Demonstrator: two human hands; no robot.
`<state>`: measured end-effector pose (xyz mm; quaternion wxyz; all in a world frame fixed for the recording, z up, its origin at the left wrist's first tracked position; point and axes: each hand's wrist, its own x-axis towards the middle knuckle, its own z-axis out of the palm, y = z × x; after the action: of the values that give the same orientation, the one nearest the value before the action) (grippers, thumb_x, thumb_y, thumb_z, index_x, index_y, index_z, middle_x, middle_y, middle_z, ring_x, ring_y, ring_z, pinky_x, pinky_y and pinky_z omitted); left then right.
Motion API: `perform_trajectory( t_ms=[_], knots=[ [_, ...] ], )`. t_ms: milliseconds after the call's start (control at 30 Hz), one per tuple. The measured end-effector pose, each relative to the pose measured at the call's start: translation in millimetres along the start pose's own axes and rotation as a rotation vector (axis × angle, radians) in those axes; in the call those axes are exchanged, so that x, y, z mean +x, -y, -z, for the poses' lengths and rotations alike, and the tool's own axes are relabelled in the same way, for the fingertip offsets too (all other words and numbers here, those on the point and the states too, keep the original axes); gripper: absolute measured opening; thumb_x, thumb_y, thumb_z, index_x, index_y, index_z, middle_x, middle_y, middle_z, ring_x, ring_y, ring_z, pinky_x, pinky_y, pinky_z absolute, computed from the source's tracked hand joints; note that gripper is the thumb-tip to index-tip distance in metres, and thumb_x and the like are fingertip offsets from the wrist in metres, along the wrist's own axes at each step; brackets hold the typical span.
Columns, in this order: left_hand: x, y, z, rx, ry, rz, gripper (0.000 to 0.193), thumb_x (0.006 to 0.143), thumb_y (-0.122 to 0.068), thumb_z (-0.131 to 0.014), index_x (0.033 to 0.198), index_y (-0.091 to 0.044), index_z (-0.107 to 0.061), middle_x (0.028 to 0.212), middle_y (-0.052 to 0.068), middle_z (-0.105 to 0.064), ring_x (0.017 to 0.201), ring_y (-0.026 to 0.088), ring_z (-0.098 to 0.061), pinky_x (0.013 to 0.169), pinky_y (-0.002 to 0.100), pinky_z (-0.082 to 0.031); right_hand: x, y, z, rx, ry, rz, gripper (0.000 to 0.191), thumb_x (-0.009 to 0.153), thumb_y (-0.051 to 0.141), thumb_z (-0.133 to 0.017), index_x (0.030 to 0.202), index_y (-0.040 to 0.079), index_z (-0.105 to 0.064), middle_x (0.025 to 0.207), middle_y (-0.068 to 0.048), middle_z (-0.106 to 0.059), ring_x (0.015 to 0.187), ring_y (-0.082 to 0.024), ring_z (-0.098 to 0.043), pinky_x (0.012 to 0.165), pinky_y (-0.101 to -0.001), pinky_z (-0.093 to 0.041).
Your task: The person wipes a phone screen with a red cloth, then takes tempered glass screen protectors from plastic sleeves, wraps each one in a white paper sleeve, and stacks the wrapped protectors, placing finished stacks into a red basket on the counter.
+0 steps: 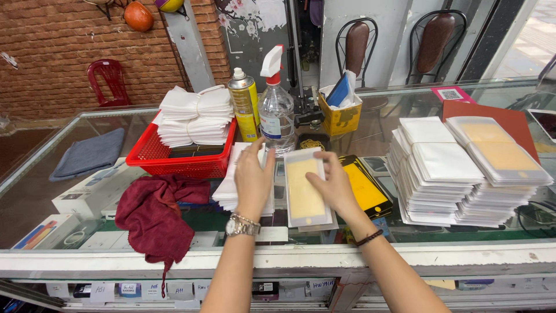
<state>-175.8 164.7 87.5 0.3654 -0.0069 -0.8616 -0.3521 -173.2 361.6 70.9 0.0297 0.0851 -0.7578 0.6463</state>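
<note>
Red brick wall (52,52) at left w/ a red plastic chair (108,81) against it. Two dark metal-frame chairs (394,46) stand behind the glass-topped desk (35,174) (display case, white frame). Daylight enters top right through a glass door (536,37).

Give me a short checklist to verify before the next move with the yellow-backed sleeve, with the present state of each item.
1. Right hand rests on the yellow-backed sleeve: ok.
2. Left hand lies on the white stack: ok.
3. Sleeve lies flat on the glass counter: ok.
4. Spray bottle upright, apart from both hands: ok.
5. Maroon cloth apart from the sleeve: ok.
6. Sleeve contents: cannot tell.
</note>
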Motion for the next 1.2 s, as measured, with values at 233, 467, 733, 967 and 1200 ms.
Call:
perform_trajectory(
  t_ms=[233, 467, 733, 967, 1200],
  knots=[
    [16.4, 39.2, -10.3, 0.555, 0.148, 0.127, 0.056, 0.083, -0.037, -0.077, 0.123, 0.0, -0.066, 0.129, 0.023, -0.061, 0.124, 0.039, -0.053, 0.095, 0.053, -0.044, 1.4, -29.9, 23.0, -1.067, -0.303, 0.487, 0.055, 0.082, 0.036, -0.075, 0.124, 0.003, -0.063, 0.129, -0.028, -0.063, 0.119, -0.045, -0.056, 0.099, -0.0507, -0.044],
    [6.1, 50.8, -27.6, 0.659, 0.286, 0.234, 0.052, 0.088, -0.043, -0.076, 0.121, -0.004, -0.066, 0.135, 0.027, -0.057, 0.126, 0.041, -0.052, 0.101, 0.056, -0.042, 11.1, -59.2, 65.0, -1.203, -0.235, -0.061, 0.056, 0.093, 0.046, -0.067, 0.124, 0.0, -0.063, 0.125, -0.019, -0.063, 0.123, -0.036, -0.056, 0.1, -0.0494, -0.047],
    [6.5, 27.7, -4.5, 0.531, 0.181, 0.195, 0.094, 0.068, -0.032, -0.09, 0.146, -0.004, -0.046, 0.127, 0.03, -0.056, 0.122, 0.046, -0.049, 0.099, 0.056, -0.039, 8.9, -24.8, 73.3, -1.083, -0.325, 0.083, 0.057, 0.079, 0.033, -0.08, 0.12, 0.0, -0.06, 0.12, -0.02, -0.061, 0.117, -0.038, -0.057, 0.095, -0.0484, -0.05],
    [-1.0, 45.3, -16.5, 0.514, -0.031, 0.114, 0.069, 0.086, -0.031, -0.083, 0.136, 0.007, -0.053, 0.126, 0.032, -0.058, 0.117, 0.048, -0.051, 0.096, 0.057, -0.041, 30.1, -4.1, 93.6, -0.991, -0.202, -0.114, 0.054, 0.089, 0.031, -0.077, 0.126, 0.002, -0.051, 0.112, -0.023, -0.071, 0.108, -0.041, -0.067, 0.091, -0.0507, -0.053],
    [-0.7, 61.1, -10.9, 0.563, 0.073, 0.205, 0.062, 0.079, -0.028, -0.084, 0.125, 0.007, -0.06, 0.126, 0.027, -0.059, 0.122, 0.043, -0.052, 0.099, 0.053, -0.043, 26.9, 5.2, 91.0, -0.933, -0.183, 0.005, 0.041, 0.091, 0.021, -0.071, 0.122, 0.003, -0.051, 0.104, -0.023, -0.072, 0.101, -0.042, -0.068, 0.084, -0.0521, -0.053]
  ],
)
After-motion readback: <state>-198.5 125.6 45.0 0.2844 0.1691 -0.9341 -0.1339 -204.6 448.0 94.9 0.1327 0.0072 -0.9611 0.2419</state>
